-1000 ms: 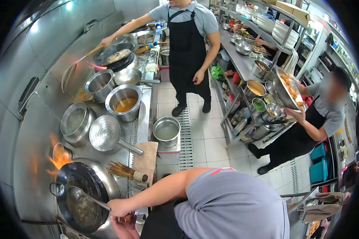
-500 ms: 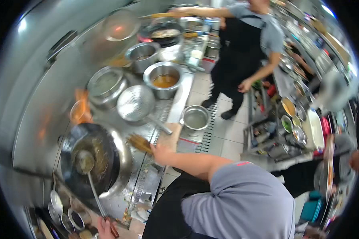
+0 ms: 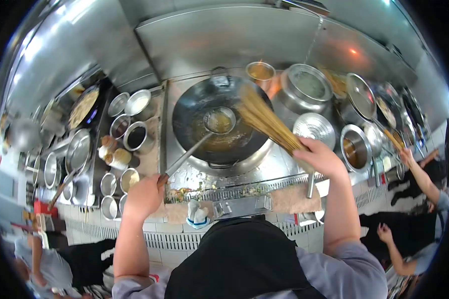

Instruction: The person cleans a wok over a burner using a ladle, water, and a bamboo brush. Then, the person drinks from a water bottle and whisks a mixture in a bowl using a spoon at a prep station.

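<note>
Left hand (image 3: 143, 198) closed round wooden end of ladle (image 3: 219, 121); bowl of ladle inside black wok (image 3: 194, 107), over brownish liquid. Right hand (image 3: 318, 158) gripping bamboo brush (image 3: 268, 121), bristles tilted over right side of wok. Perforated strainer (image 3: 314, 130) just beyond right hand. White cloth (image 3: 198, 213) on near edge of counter (image 3: 224, 185), between forearms.

The person (image 3: 244, 259) wears a short-sleeved grey top (image 3: 344, 269) with a small red mark (image 3: 154, 278) near one sleeve — and over it a plain black apron (image 3: 234, 261), broad and rounded at the front — with both forearms bare.
</note>
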The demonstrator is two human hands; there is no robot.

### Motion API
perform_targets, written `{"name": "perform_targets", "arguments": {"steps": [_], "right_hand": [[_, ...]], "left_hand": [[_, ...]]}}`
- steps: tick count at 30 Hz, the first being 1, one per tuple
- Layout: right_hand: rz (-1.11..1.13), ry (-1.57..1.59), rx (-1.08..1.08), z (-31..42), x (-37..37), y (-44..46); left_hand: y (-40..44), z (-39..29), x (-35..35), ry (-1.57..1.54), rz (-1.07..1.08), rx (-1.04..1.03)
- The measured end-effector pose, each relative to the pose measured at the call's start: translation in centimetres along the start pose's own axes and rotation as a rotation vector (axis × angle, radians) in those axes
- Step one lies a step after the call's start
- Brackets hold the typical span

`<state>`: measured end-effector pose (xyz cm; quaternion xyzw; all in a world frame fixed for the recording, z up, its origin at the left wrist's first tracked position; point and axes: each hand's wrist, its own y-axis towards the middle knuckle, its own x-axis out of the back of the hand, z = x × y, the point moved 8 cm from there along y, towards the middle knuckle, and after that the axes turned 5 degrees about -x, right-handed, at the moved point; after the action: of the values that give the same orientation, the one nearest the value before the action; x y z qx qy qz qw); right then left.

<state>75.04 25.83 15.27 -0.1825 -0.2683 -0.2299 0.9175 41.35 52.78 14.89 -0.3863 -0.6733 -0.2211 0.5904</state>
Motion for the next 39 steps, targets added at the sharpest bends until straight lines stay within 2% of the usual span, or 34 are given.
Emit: {"name": "perform_targets", "arguments": {"steps": [1, 2, 4, 5, 6, 8, 9, 11, 13, 14, 15, 16, 17, 18, 20, 21, 22, 24, 25, 26, 28, 30, 32, 33, 35, 36, 37, 39], "right_hand": [[-0.215, -0.358, 0.147, 3.3, -0.5, 2.2], [-0.196, -0.602, 0.043, 6.7, -2.3, 4.1], [-0.162, -0.873, 0.219, 7.7, -8.4, 9.4], [0.012, -0.962, 0.393, 5.3, -12.2, 12.9], [0.017, -0.961, 0.414, 4.8, -12.2, 15.7], [0.149, -1.087, 0.189, 3.7, -11.7, 21.1], [0.156, -1.100, 0.237, 4.7, -12.3, 21.4], [-0.198, -1.047, 0.328, 6.6, -12.3, 19.9], [0.097, -1.026, 0.427, 2.9, -15.1, 19.3], [0.134, -1.000, 0.287, 2.7, -13.7, 19.2], [0.164, -1.171, 0.222, 3.6, -12.2, 20.0], [-0.016, -1.208, 0.315, 3.7, -10.7, 21.4], [-0.127, -1.204, 0.343, 4.5, -10.7, 20.8], [-0.129, -1.148, 0.338, 3.6, -11.7, 20.3], [0.151, -0.959, 0.342, 2.2, -14.3, 18.5], [0.354, -0.571, -0.038, 1.3, -13.7, 18.1], [0.380, -0.924, 0.144, 2.8, -12.4, 19.6], [0.131, -1.249, 0.204, 5.1, -10.0, 20.6], [-0.036, -1.279, 0.297, 6.2, -10.6, 18.9], [-0.067, -1.254, 0.304, 6.1, -11.7, 16.9], [0.156, -0.939, 0.358, 2.7, -14.3, 15.8], [0.155, -1.310, 0.255, 1.9, -11.5, 18.2], [-0.130, -1.163, 0.256, 3.8, -7.7, 19.1], [-0.188, -1.061, 0.197, 5.6, -5.8, 18.1], [-0.265, -0.956, 0.124, 6.6, -2.7, 16.1], [-0.368, -0.680, 0.116, 6.3, -0.6, 15.2], [-0.462, -0.403, 0.111, 5.6, 1.1, 14.1], [-0.459, -0.289, 0.067, 3.6, -1.5, 12.6]], "left_hand": [[-0.2, -0.3, 0.8, 0.057, 0.008, 0.019], [-0.4, -0.5, 1.4, 0.117, 0.014, 0.033], [-0.4, -1.6, 2.4, 0.144, -0.016, 0.006], [-0.3, -2.3, 2.4, 0.152, 0.015, -0.026], [-0.5, -2.9, 2.2, 0.159, 0.047, -0.056], [-0.8, -2.3, 1.6, 0.134, 0.059, 0.017], [-0.3, -2.2, 1.0, 0.152, 0.022, -0.016], [-0.9, -2.2, 0.7, 0.166, -0.009, 0.006], [-0.8, -3.2, 1.0, 0.284, 0.016, -0.004], [-1.0, -3.7, 1.2, 0.271, -0.002, -0.034], [-1.5, -4.2, 1.0, 0.257, -0.011, -0.069], [-1.6, -4.3, 0.5, 0.248, -0.026, -0.018], [-1.6, -5.2, 0.2, 0.329, -0.090, -0.062], [-1.7, -6.0, 0.4, 0.416, -0.154, -0.116], [-2.1, -6.3, 0.9, 0.468, -0.127, -0.113], [-1.9, -6.5, 1.3, 0.522, -0.094, -0.128], [-2.1, -6.4, 1.8, 0.521, -0.095, -0.129], [-2.7, -5.4, 2.4, 0.406, -0.041, -0.156], [-2.6, -4.9, 2.1, 0.348, -0.017, -0.142], [-2.6, -4.8, 1.9, 0.349, -0.007, -0.165], [-2.4, -4.1, 1.8, 0.369, -0.004, -0.140], [-2.5, -2.4, 2.5, 0.383, 0.003, -0.111], [-2.8, 0.7, 2.1, 0.258, 0.033, -0.004], [-3.0, 2.1, 1.0, 0.268, 0.044, -0.028], [-3.3, 5.8, -1.3, 0.311, -0.201, 0.136], [-3.5, 7.4, -2.9, 0.299, -0.312, 0.220], [-3.6, 8.5, -5.5, 0.214, -0.322, 0.322], [-4.0, 10.4, -10.7, 0.080, -0.354, 0.500]]}}
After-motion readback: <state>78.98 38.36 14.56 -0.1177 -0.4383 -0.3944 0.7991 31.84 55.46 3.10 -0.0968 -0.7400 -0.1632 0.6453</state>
